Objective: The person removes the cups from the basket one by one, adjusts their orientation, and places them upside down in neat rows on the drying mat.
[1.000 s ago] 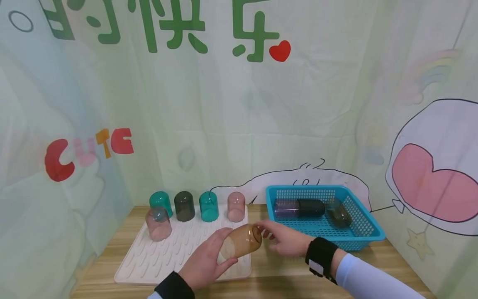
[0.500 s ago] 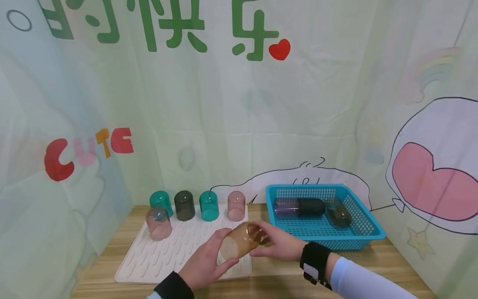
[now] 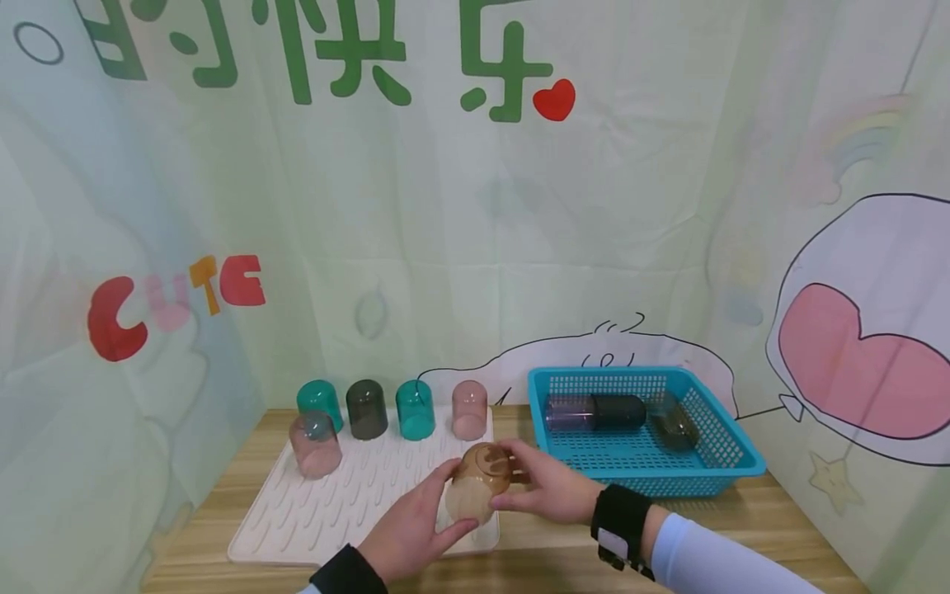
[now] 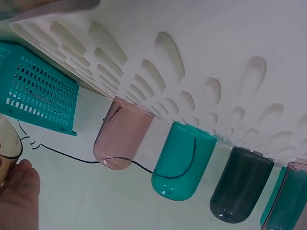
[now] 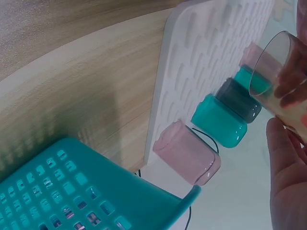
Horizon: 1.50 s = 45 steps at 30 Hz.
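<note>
An amber see-through cup point(image 3: 475, 491) is held tilted in both hands over the white ridged mat's point(image 3: 349, 495) right front part, its base end up and toward the right hand. The left hand point(image 3: 411, 524) grips the cup's left side, fingers behind and thumb in front. From the right, the right hand point(image 3: 552, 487) holds the other side between thumb and fingers. At the left wrist view's edge only a slice of the amber cup point(image 4: 6, 143) shows; its open rim appears in the right wrist view. Upside down on the mat stand pink point(image 3: 470, 411), teal point(image 3: 415, 411) and dark grey cups point(image 3: 367, 410).
A blue perforated basket point(image 3: 646, 476) stands at the right, with a purple cup point(image 3: 570, 414), a black cup point(image 3: 619, 412) and a brownish cup point(image 3: 675, 429) lying in it. Another pink cup point(image 3: 315, 450) stands at the mat's left. A printed cloth point(image 3: 475, 214) hangs behind the table.
The right hand has moved left and closed its thumb and fingers on the amber cup. The cup has turned more upright between the hands, base end rising. Basket and standing cups are unmoved.
</note>
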Motion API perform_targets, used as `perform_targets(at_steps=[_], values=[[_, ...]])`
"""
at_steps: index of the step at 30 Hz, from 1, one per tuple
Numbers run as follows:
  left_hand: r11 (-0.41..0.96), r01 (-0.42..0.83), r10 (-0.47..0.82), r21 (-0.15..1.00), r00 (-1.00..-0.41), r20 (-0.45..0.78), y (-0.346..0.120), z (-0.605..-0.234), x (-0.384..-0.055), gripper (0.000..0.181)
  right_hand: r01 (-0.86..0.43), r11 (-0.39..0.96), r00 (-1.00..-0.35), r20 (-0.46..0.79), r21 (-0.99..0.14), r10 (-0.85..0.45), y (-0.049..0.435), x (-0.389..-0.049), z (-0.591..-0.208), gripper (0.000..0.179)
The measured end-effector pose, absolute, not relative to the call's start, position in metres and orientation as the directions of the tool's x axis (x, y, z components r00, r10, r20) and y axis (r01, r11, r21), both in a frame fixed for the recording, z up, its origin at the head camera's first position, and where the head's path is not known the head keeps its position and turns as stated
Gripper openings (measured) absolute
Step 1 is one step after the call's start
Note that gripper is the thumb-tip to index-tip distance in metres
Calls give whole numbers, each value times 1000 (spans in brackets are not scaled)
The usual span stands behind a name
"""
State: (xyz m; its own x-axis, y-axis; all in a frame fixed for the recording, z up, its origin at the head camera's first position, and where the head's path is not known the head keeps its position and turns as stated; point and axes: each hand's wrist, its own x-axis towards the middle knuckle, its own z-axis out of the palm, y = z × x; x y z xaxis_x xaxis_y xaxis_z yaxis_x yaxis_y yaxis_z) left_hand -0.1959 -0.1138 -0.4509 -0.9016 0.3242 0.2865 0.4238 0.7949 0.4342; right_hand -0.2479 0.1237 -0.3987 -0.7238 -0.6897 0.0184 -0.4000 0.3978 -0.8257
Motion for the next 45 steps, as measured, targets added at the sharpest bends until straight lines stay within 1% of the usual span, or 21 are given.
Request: perform_targets(at_steps=[4, 7, 13, 17, 20, 30, 39, 45], values=[[781, 400, 320, 480, -916, 243, -114, -451, -195, 89, -397, 378, -714, 22, -836, -700, 122, -248, -400, 65], [756, 397, 320, 520, -918, 234, -113, -451, -194, 86, -401, 387, -716, 21, -830, -698, 122, -248, -401, 66], [660, 387, 303, 644, -921, 243, -109, -445, -193, 77, -413, 417, -719, 8, -809, -695, 121, -249, -401, 69], [585, 350, 283, 731, -934, 220, -105, -439, -194, 72, -417, 431, -721, 3, -800, -693, 119, -249, -403, 69], [554, 326, 281, 766, -939, 196, -102, -436, -194, 68, -417, 447, -727, -5, -791, -687, 116, -250, -405, 70], [543, 385, 325, 746, -916, 236, -99, -435, -190, 51, -397, 509, -749, -51, -764, -660, 107, -248, -405, 69], [532, 377, 322, 758, -918, 230, -102, -437, -192, 46, -416, 512, -747, -38, -751, -663, 105, -246, -405, 71], [542, 380, 306, 750, -920, 245, -105, -442, -192, 47, -466, 515, -738, -5, -720, -675, 103, -247, -406, 72]])
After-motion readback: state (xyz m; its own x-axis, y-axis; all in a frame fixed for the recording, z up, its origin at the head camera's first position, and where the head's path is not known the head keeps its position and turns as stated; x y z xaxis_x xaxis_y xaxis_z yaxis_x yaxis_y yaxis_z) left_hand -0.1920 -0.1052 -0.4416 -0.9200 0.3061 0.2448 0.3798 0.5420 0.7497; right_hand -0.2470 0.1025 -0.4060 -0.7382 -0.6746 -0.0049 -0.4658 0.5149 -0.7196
